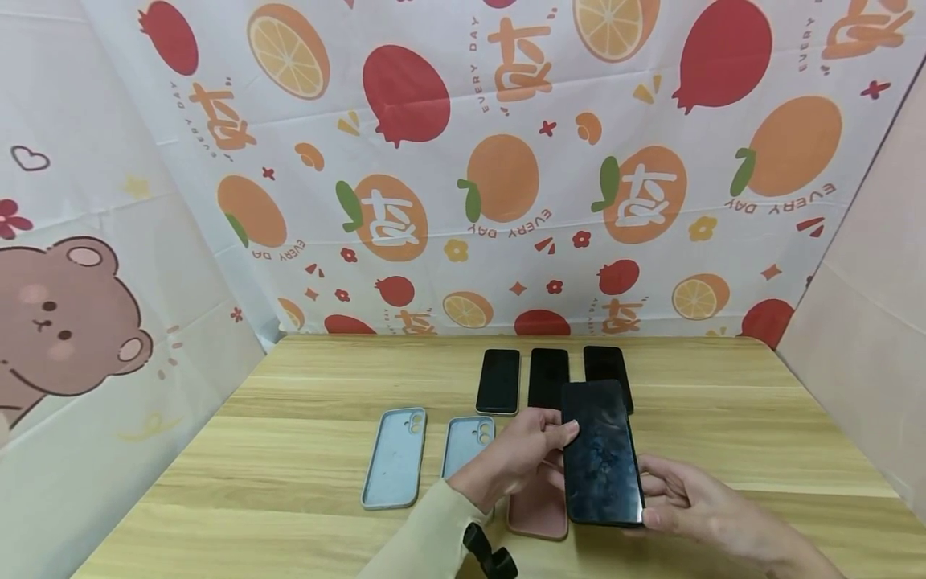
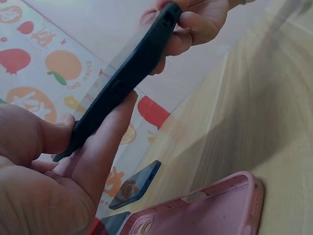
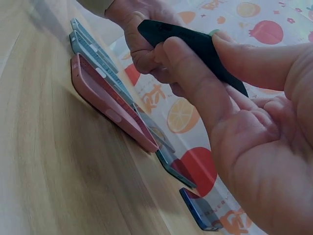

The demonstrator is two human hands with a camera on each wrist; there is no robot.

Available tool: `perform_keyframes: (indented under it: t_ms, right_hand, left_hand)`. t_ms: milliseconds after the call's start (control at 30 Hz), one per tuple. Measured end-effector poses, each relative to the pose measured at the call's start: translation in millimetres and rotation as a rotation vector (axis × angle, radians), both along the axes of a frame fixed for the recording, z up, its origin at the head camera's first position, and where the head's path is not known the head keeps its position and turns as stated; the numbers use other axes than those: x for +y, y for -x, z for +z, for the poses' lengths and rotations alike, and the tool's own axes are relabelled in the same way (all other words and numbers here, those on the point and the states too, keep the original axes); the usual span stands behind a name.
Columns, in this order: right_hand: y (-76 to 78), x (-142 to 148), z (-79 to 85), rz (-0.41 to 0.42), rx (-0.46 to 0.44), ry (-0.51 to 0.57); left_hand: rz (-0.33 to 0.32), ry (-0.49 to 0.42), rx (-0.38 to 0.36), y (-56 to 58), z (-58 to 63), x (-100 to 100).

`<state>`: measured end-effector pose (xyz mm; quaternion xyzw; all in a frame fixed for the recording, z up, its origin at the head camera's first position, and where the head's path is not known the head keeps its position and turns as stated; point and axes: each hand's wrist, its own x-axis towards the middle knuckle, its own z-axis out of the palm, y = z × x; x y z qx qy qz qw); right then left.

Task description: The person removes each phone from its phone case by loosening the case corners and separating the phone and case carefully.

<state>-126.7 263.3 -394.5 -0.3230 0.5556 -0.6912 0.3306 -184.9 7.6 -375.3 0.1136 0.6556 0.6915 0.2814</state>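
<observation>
A smartphone (image 1: 602, 458) with a smudged black screen is tilted up between both hands, above the table's front half. Its dark edge (image 2: 122, 81), which looks like a fitted case, shows button and port cutouts in the left wrist view. My left hand (image 1: 522, 450) grips its left side, thumb on the front. My right hand (image 1: 694, 498) pinches the lower right corner, with fingers behind. Below the left hand lies a pink phone case (image 1: 538, 511), open side up, partly covered by hand and phone. A light blue case (image 1: 463, 442) is partly hidden by the left forearm.
Another light blue case (image 1: 394, 458) lies further left. At the back of the wooden table (image 1: 723, 402), three dark phones lie in a row: a left one (image 1: 498, 382), a middle one (image 1: 549, 378) and a right one (image 1: 604, 363). A fruit-print cloth (image 1: 448, 265) hangs behind.
</observation>
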Motion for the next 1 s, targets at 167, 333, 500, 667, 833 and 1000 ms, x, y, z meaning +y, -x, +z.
perform_keyframes:
  t_ms: [167, 333, 500, 667, 833, 1000]
  right_hand:
    - [0.1, -3.3, 0.2, 0.007, 0.021, 0.04]
    - [0.5, -0.4, 3.4, -0.044, -0.039, -0.009]
    - [2.1, 1.4, 4.8, -0.109, -0.122, -0.095]
    - [2.6, -0.5, 4.8, -0.193, -0.093, -0.123]
    - [3.3, -4.3, 5.7, -0.271, 0.04, -0.169]
    - [1.2, -6.6, 6.7, -0.319, 0.143, -0.163]
  left_hand:
    - [0.013, -0.005, 0.027, 2.1, 0.0, 1.8]
    - [0.012, -0.012, 0.016, 2.2, 1.5, 3.7]
    - [0.048, 0.011, 0.017, 0.2, -1.9, 4.3]
    - [0.068, 0.042, 0.042, 0.1, -3.6, 3.4]
    - [0.077, 0.081, 0.066, -0.9, -3.4, 3.3]
    - [0.087, 0.09, 0.051, -1.6, -4.4, 2.3]
